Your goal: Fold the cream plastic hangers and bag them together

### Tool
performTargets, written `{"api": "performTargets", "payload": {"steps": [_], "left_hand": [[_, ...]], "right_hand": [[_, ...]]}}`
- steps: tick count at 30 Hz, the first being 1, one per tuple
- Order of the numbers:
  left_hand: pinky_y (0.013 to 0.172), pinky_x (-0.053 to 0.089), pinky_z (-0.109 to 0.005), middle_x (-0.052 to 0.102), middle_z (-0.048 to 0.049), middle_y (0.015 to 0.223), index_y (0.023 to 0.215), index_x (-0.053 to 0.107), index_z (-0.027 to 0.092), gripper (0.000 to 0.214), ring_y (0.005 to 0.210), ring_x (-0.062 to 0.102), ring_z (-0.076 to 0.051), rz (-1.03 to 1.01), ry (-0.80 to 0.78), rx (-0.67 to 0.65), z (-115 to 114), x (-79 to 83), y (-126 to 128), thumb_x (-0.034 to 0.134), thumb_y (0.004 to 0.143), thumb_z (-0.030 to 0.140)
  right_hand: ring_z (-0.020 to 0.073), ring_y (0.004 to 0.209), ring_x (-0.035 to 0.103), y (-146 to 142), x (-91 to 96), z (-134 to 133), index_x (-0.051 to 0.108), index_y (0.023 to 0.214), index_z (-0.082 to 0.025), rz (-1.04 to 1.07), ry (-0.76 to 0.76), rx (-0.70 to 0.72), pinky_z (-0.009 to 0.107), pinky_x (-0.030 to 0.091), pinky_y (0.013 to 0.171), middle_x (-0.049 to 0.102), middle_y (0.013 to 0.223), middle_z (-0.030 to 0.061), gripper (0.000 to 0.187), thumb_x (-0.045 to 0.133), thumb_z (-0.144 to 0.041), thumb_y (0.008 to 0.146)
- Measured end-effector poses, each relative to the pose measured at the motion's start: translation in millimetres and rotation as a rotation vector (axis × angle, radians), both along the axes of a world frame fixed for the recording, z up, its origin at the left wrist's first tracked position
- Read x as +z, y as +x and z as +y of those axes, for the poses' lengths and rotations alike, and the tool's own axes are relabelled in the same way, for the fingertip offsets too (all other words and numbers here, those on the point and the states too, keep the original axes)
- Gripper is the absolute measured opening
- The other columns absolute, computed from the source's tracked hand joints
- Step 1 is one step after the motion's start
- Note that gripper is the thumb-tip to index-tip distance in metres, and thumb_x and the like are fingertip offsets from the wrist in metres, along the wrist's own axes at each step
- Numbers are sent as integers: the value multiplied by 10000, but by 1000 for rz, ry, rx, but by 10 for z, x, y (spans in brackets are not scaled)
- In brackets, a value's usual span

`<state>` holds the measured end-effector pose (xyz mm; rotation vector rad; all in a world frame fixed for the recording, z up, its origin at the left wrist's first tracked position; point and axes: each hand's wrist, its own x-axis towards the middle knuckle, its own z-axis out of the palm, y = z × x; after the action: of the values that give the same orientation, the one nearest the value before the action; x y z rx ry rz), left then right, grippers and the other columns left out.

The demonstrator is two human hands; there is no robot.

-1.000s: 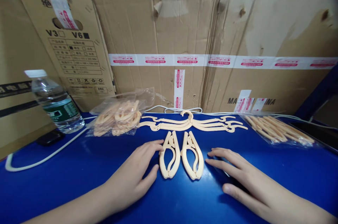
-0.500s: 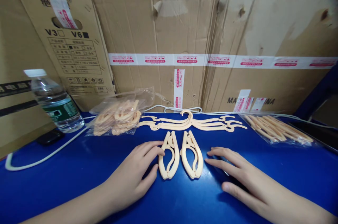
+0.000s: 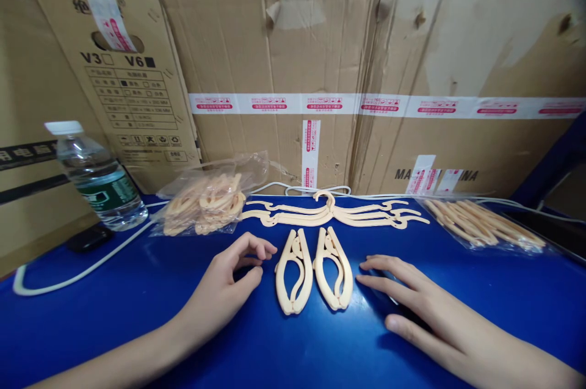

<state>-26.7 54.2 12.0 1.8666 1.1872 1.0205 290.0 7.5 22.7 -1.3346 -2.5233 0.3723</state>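
Observation:
Two cream folding clothes hangers lie folded side by side on the blue table, a left folded hanger (image 3: pixel 281 282) and a right folded hanger (image 3: pixel 345 285). Just left of the pair, my left hand (image 3: pixel 235 270) hovers with fingers loosely curled, thumb apart, holding nothing; a small gap separates it from the left hanger. To the right, my right hand (image 3: pixel 421 297) rests with its fingers spread, close to the right hanger but apart from it. Behind them lie several unfolded hangers (image 3: pixel 302 217) stacked together, arms spread wide and one hook showing at the top.
At back left sits a clear bag of folded hangers (image 3: pixel 206 203), beside a water bottle (image 3: pixel 103 184) and a black object (image 3: pixel 89 237). A second bag of hangers (image 3: pixel 485 224) lies at right. A white cable (image 3: pixel 82 279) crosses the table. Cardboard (image 3: pixel 274 151) walls the back.
My left hand has let go of the left folded hanger and drawn back leftward, its fingers curling. That hanger has shifted very slightly. My right hand has stayed put.

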Motion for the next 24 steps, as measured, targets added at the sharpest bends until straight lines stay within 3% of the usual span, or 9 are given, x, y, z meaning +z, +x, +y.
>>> {"api": "performTargets", "payload": {"steps": [24], "left_hand": [[828, 471, -351, 657, -42, 952, 730, 505, 215, 50, 950, 619, -220, -52, -17, 9, 35, -27, -8, 518, 778, 214]], "right_hand": [[287, 1325, 439, -7, -6, -2, 500, 1394, -265, -2, -34, -17, 438, 421, 1071, 447, 1457, 93, 475, 415, -458, 967]]}}
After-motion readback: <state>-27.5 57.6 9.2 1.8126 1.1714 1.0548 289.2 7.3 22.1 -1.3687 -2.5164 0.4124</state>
